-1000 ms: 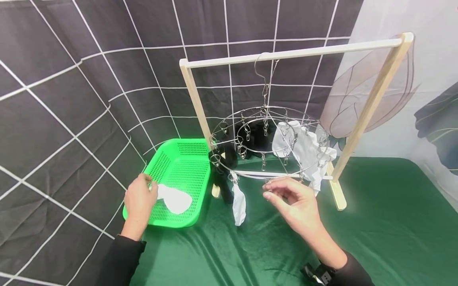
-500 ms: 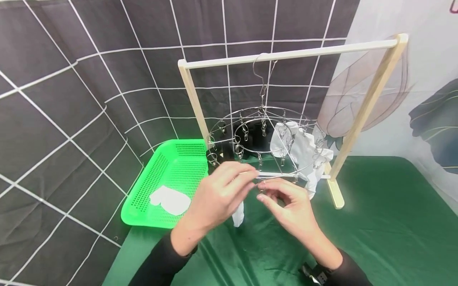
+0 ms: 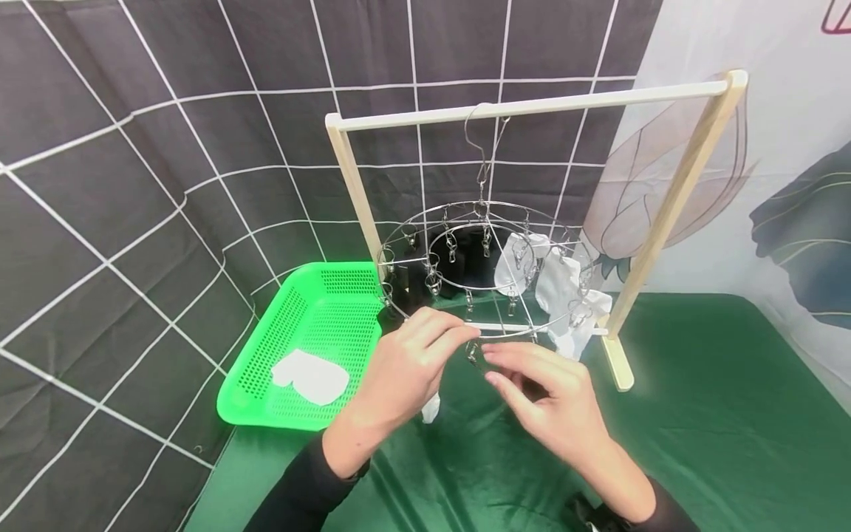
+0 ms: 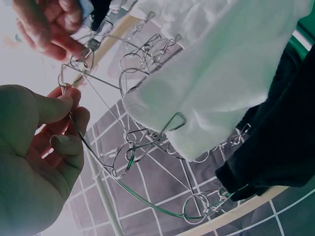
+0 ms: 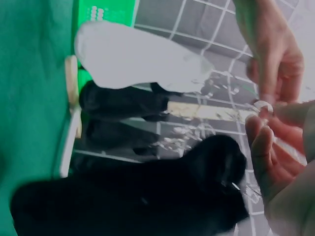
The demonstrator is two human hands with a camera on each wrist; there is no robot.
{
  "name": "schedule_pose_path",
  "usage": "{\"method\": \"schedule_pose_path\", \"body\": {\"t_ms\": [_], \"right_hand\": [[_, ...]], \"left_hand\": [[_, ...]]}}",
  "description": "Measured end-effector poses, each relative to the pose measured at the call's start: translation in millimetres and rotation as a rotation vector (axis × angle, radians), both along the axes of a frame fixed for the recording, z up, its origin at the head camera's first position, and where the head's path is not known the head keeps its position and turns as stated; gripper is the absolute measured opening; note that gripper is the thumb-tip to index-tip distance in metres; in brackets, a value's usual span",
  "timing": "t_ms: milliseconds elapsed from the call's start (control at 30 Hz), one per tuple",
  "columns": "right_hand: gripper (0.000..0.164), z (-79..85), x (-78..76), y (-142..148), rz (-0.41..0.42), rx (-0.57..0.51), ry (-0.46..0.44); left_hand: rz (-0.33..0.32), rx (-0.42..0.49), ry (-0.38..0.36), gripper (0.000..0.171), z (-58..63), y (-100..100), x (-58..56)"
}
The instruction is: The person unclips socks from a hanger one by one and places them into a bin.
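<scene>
A round wire sock hanger with dangling clips hangs from a wooden rack. My left hand pinches the front of its wire rim between thumb and fingertips, also seen in the left wrist view. Just right of it, my right hand has thumb and fingers apart beside a metal clip. A white sock hangs near my left hand, mostly hidden behind it in the head view. Black socks and more white socks hang around the hanger.
A green plastic basket stands at left, with a white sock in it. The rack spans the back of the green-covered table. A grey gridded backdrop rises behind and at left.
My left hand has come from over the basket across to the hanger's front rim. My right hand stayed near the clip, and its thumb and fingers have parted from it.
</scene>
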State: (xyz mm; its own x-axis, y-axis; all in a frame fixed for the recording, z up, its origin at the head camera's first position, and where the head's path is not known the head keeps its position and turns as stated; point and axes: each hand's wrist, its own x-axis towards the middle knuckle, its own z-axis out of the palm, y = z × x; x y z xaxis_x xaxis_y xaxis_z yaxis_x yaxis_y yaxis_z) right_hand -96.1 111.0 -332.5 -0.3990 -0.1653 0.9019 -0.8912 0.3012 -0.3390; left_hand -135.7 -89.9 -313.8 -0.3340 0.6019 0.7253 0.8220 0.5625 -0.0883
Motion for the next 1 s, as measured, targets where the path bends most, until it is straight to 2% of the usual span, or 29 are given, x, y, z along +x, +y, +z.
{"method": "schedule_pose_path", "body": {"t_ms": [167,367,433,600,833,933,1000], "right_hand": [[0.021,6.2,-4.1,10.1,0.04,-0.024,0.142],[0.019,9.5,-15.2,23.0,-0.209,-0.003,0.247],[0.019,9.1,-17.7,26.3,-0.245,0.013,0.257],[0.013,7.3,-20.0,29.8,-0.236,0.016,0.222],[0.019,5.2,-22.4,28.3,-0.227,-0.006,0.241],[0.019,6.7,-21.7,26.5,-0.224,-0.011,0.25],[0.019,8.1,-21.1,25.0,-0.223,-0.014,0.254]], "left_hand": [[-0.024,0.068,-0.028,0.025,-0.9,-7.5,-1.5],[-0.042,0.118,-0.079,0.025,-3.4,-16.5,-6.4],[-0.05,0.134,-0.093,0.024,-4.1,-19.8,-8.4],[-0.057,0.176,-0.107,0.019,-4.8,-27.6,-12.4],[-0.04,0.188,-0.121,0.016,-4.7,-31.2,-12.7],[-0.066,0.216,-0.122,0.019,-1.2,-30.1,-11.9],[-0.112,0.261,-0.096,0.021,1.9,-27.7,-10.0]]}}
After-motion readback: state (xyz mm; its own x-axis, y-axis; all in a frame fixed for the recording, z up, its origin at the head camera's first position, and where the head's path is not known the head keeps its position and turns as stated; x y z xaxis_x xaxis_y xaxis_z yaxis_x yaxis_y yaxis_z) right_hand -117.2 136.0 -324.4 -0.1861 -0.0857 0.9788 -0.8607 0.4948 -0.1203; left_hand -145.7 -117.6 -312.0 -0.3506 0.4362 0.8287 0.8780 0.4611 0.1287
